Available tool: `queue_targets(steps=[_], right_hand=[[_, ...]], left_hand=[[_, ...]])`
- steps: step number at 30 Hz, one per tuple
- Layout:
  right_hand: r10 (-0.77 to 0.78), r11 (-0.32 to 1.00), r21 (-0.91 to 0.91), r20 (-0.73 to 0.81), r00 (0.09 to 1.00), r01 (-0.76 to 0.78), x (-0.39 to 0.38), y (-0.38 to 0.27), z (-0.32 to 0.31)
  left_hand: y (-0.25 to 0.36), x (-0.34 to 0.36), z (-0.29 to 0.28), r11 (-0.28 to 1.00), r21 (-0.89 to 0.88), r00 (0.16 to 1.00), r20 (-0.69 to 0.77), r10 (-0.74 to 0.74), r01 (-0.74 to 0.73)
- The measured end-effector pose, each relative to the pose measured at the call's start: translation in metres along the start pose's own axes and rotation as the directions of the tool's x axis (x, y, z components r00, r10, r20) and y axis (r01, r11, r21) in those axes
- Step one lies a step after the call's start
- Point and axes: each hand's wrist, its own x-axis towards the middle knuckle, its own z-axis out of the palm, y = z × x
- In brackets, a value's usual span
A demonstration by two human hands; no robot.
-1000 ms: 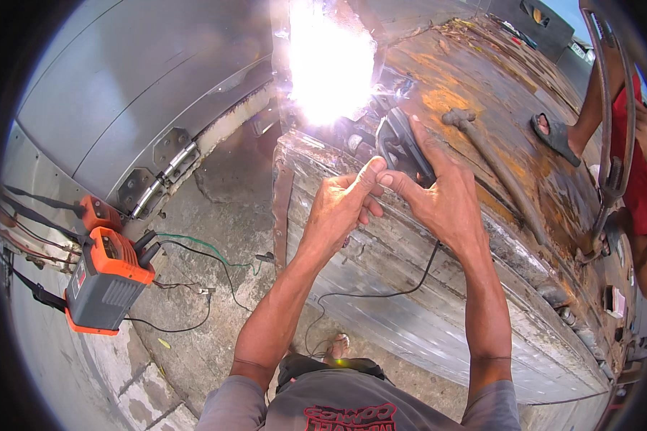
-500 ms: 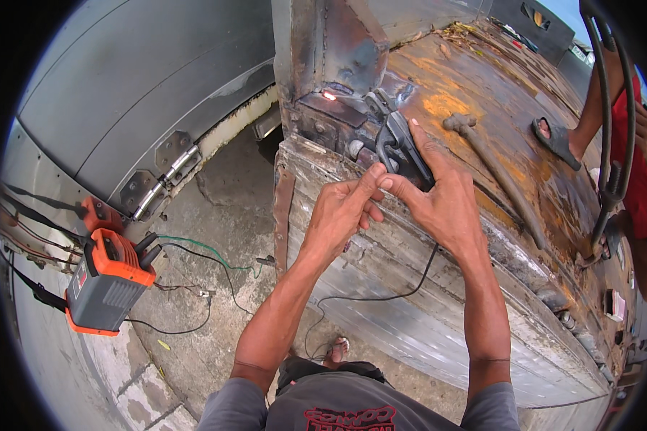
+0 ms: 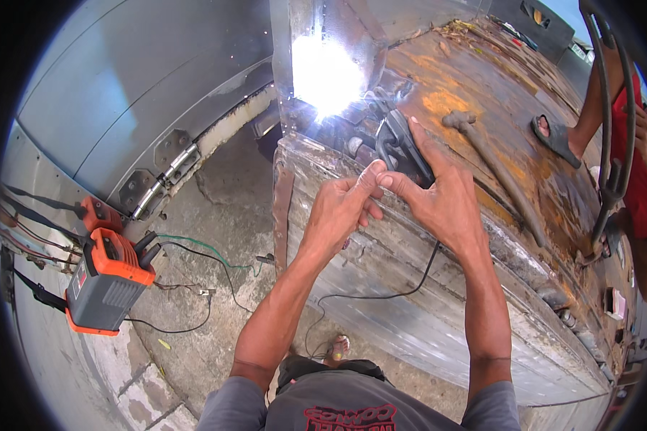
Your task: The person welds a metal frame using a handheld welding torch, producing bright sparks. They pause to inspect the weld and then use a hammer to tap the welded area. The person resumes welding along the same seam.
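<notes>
The weld is under way: a bright arc burns at the corner where an upright steel plate meets the rusty metal deck. The right hand is closed around the dark electrode holder, forefinger stretched along its top. The left hand is loosely curled, its fingertips meeting the right hand's thumb just below the holder, seemingly to steady it. A black cable runs down from the hands, and an orange welding machine sits on the concrete ground to the left. Judging by the glare, the joint is not yet finished; how much seam is already laid cannot be told. A hammer lies on the deck nearby.
</notes>
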Motion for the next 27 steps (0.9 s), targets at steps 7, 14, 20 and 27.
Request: queue_targets(steps=[7, 14, 20, 27], right_hand=[[-0.041, 0.997, 0.056, -0.037, 0.998, 0.043, -0.005, -0.002, -0.005], [-0.023, 0.999, 0.037, -0.026, 0.999, 0.024, -0.005, -0.001, -0.004], [-0.073, 0.997, -0.019, -0.047, 0.996, 0.072, -0.002, 0.010, 0.001], [-0.058, 0.998, -0.005, -0.056, 0.997, 0.058, -0.002, 0.013, 0.005]], left_hand=[[0.003, -0.001, 0.001, 1.000, 0.017, 1.000, 0.009, -0.013, 0.013], [0.001, -0.001, 0.001, 1.000, 0.028, 1.000, 0.010, 0.006, -0.006], [0.003, -0.002, 0.002, 1.000, 0.020, 1.000, 0.014, 0.006, -0.006], [0.001, 0.000, 0.002, 0.998, 0.060, 1.000, -0.002, 0.006, -0.005]])
